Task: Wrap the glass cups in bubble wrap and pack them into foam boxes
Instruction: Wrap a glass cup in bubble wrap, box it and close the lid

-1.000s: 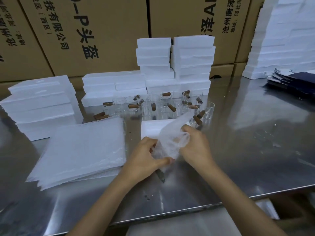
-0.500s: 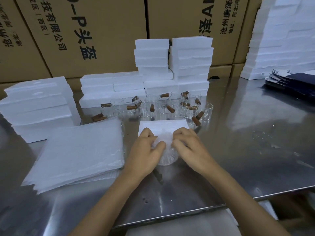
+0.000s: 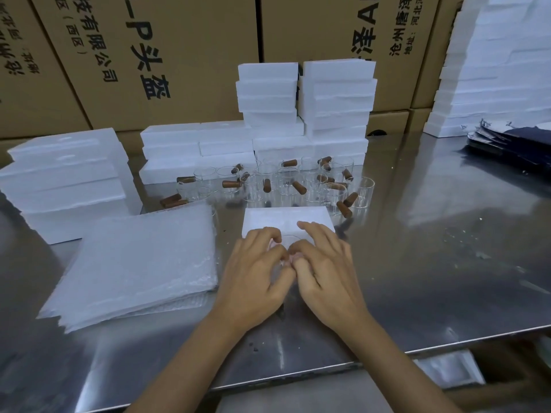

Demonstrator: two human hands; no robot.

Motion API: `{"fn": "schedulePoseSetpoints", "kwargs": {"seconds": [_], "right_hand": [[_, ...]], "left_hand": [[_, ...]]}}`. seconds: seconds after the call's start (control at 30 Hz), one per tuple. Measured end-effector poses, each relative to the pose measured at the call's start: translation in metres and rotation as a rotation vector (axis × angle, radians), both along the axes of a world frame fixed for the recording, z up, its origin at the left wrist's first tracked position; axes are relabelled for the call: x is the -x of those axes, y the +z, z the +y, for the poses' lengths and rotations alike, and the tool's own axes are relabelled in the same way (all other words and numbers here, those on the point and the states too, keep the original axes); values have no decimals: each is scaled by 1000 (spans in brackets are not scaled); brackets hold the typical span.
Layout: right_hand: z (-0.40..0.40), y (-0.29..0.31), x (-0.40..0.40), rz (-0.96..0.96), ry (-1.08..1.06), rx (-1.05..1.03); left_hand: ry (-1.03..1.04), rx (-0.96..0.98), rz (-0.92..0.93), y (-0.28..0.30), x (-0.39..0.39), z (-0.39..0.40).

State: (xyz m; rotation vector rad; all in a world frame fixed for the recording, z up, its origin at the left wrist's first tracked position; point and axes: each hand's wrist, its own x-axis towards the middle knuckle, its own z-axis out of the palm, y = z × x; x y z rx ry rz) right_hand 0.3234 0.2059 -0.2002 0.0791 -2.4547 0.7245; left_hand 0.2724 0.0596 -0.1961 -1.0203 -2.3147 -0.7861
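Observation:
My left hand (image 3: pixel 253 269) and my right hand (image 3: pixel 322 269) meet over a glass cup wrapped in bubble wrap (image 3: pixel 286 244), fingers curled round it and pressing the wrap in. Most of the bundle is hidden under my fingers. It sits at the near edge of an open white foam box (image 3: pixel 284 217). Behind that box stand several bare glass cups with brown wooden handles (image 3: pixel 286 186). A stack of bubble wrap sheets (image 3: pixel 140 260) lies to the left of my hands.
White foam boxes are stacked at the left (image 3: pixel 65 183), behind the cups (image 3: pixel 304 114) and at the far right (image 3: pixel 501 64). Dark flat items (image 3: pixel 512 141) lie at the right back. Cardboard cartons (image 3: pixel 167 55) wall the rear. The steel table's front edge (image 3: pixel 447 344) is close.
The loose flap of bubble wrap that stood up a second ago has been folded down and tucked in. Both hands have moved forward and closed together over the bundle at the foam box.

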Motion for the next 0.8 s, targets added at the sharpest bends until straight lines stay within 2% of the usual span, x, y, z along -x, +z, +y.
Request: {"fn": "schedulePoseSetpoints", "kwargs": {"seconds": [0.13,0.37,0.53,0.67,0.8], "right_hand": [[2,2,-5,103,-39,50],[2,-2,0,-38,-3,7],[3,-2,-2,80,-30,107],[6,0,-3,108,-46,250],[8,-2,-3,139,-116,412]], "left_hand": [[87,74,-22,-3,1,4],[37,11,-168,-11,1,7],[100,57,-225,-14,9,7],[117,-5,-189,-15,7,9],[85,-228,-122,-10,2,4]]}}
